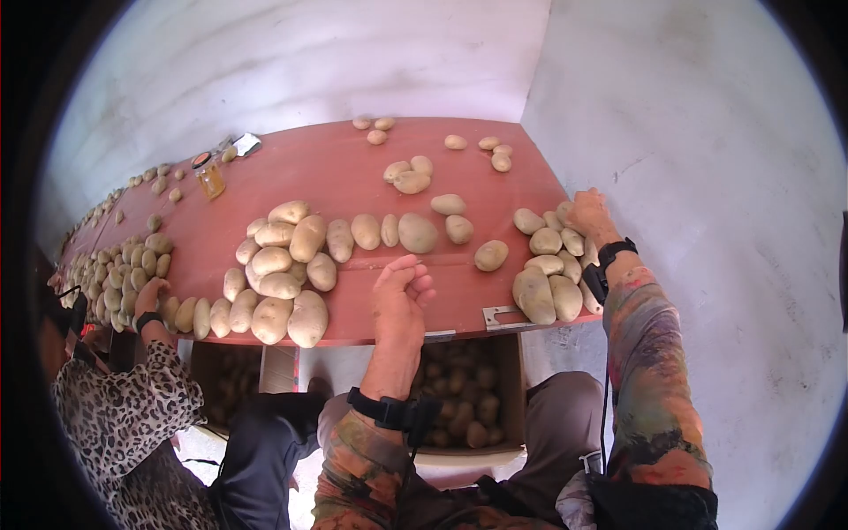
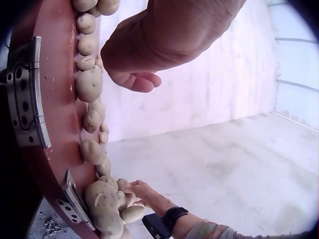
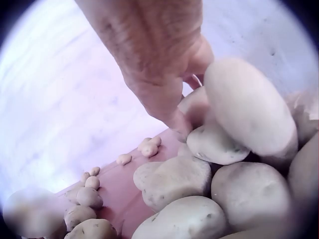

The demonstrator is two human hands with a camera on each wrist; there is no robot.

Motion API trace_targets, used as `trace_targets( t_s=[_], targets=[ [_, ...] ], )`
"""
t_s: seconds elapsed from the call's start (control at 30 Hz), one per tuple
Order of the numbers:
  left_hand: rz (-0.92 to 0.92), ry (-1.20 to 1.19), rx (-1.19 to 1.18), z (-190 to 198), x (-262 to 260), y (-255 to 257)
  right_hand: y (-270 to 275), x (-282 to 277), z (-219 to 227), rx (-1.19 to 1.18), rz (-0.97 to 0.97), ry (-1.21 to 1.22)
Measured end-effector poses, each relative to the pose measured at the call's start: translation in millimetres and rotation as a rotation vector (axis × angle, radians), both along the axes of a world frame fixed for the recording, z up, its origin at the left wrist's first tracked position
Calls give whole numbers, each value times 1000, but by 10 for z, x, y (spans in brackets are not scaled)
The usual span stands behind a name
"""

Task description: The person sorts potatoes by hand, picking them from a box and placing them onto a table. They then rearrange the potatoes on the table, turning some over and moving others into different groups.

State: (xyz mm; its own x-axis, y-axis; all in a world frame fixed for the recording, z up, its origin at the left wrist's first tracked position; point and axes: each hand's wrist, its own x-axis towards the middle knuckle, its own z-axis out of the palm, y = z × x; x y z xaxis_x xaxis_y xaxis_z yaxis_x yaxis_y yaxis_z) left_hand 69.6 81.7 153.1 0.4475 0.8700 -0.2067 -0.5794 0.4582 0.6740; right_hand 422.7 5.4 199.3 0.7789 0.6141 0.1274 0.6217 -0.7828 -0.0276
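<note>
Potatoes in a crate (image 1: 459,402) sit under the red worktop (image 1: 353,177). Left of it, another person's hand (image 1: 150,296) touches a heap. Above, left hand (image 1: 402,296) rests, fingers loosely curled, empty. Right hand (image 1: 589,215) fingers touch the right potato pile (image 1: 548,269).

Right fingers (image 3: 182,124) hidden among potatoes (image 3: 239,149)

Potato sorting room: red table (image 1: 336,168) of potatoes (image 1: 283,265), bare walls.
</note>
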Motion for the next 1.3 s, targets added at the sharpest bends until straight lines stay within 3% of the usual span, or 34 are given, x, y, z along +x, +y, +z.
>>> trace_targets(
  t_s=[0.2, 0.27, 0.4, 0.5, 0.57, 0.8, 0.87, 1.0, 1.07, 1.1, 1.2, 1.3],
  targets=[
    [-20, 16, -2, 34, -4, 17, 25, 254, -222, 98, 30, 200],
    [-20, 5, -1, 32, 10, 7, -24, 205, -250, 137, 64, 41],
    [-44, -9, -2, 29, 3, 47, -48, 66, -173, 111, 52, -27],
    [-61, 0, -7, 28, 20, 24, -71, -94, -158, 231, 119, -116],
    [-54, 14, -7, 40, 28, 14, 41, -313, -68, 413, 234, -46],
    [-21, 16, 1, 34, 17, -16, 875, -889, 66, 723, 557, 224],
    [-18, 12, 5, 42, -4, -11, 1120, -1137, 55, 745, 526, 251],
    [-1, 27, 2, 60, -46, 49, 1577, -1347, -441, 688, 569, 273],
    [0, 20, -4, 66, -68, 100, 1568, -1578, -504, 406, 504, 216],
    [-6, -1, 1, 74, -85, 119, 1612, -1584, -516, 401, 494, 218],
    [-23, -20, 7, 52, -139, 118, 1666, -1516, -556, 610, 326, 559],
    [-28, -25, 23, 70, -148, 121, 1720, -1575, -559, 667, 272, 572]
  ],
)
